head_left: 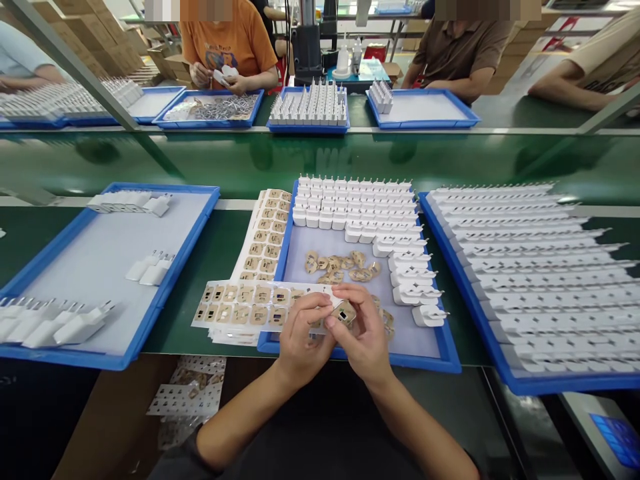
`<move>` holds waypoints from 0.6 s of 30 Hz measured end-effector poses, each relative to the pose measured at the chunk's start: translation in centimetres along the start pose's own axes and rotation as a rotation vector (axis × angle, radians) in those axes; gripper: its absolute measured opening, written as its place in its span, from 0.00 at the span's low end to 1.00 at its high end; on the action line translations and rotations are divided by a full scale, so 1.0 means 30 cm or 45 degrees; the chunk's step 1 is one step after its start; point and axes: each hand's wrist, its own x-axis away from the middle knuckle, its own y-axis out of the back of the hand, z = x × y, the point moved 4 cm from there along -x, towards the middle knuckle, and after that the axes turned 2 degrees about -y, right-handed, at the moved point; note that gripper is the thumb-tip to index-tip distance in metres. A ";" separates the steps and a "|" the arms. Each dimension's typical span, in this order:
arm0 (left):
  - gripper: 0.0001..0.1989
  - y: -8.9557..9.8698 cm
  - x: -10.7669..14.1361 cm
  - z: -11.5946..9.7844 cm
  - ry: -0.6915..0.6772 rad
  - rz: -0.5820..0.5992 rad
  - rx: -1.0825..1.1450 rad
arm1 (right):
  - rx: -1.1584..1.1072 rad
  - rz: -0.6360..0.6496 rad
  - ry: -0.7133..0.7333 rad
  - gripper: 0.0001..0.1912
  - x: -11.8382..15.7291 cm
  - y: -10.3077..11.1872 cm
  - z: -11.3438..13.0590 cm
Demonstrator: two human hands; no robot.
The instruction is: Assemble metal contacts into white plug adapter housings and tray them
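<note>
Both my hands meet over the near edge of the middle blue tray (425, 363). A white plug adapter (344, 313) with a tan sticker on its face is held between them. My right hand (367, 333) wraps its side with the thumb on the face. My left hand (306, 333) touches it from the left, fingers curled, thumb against it. Beneath the left hand lies a sheet of tan stickers (260, 305), reaching left past the tray. Loose tan pieces (333, 267) lie in the tray, below rows of white adapters (355, 200) with pins upward.
A left blue tray (135, 333) holds a few adapters; a right blue tray (565, 385) is full of them. More sticker sheets (263, 233) lie beside the middle tray. Beyond the green belt (325, 150), people sit behind other trays. A metal bar (85, 67) crosses the upper left.
</note>
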 end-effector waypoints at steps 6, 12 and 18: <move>0.16 -0.004 0.002 -0.008 -0.003 0.011 0.078 | -0.114 -0.061 -0.037 0.09 -0.009 0.011 0.002; 0.17 -0.004 0.003 0.000 0.020 0.008 0.108 | -0.165 -0.015 -0.083 0.13 -0.006 0.013 -0.010; 0.16 -0.008 0.009 -0.008 -0.056 0.001 0.076 | -0.247 -0.047 -0.069 0.11 0.000 0.010 -0.012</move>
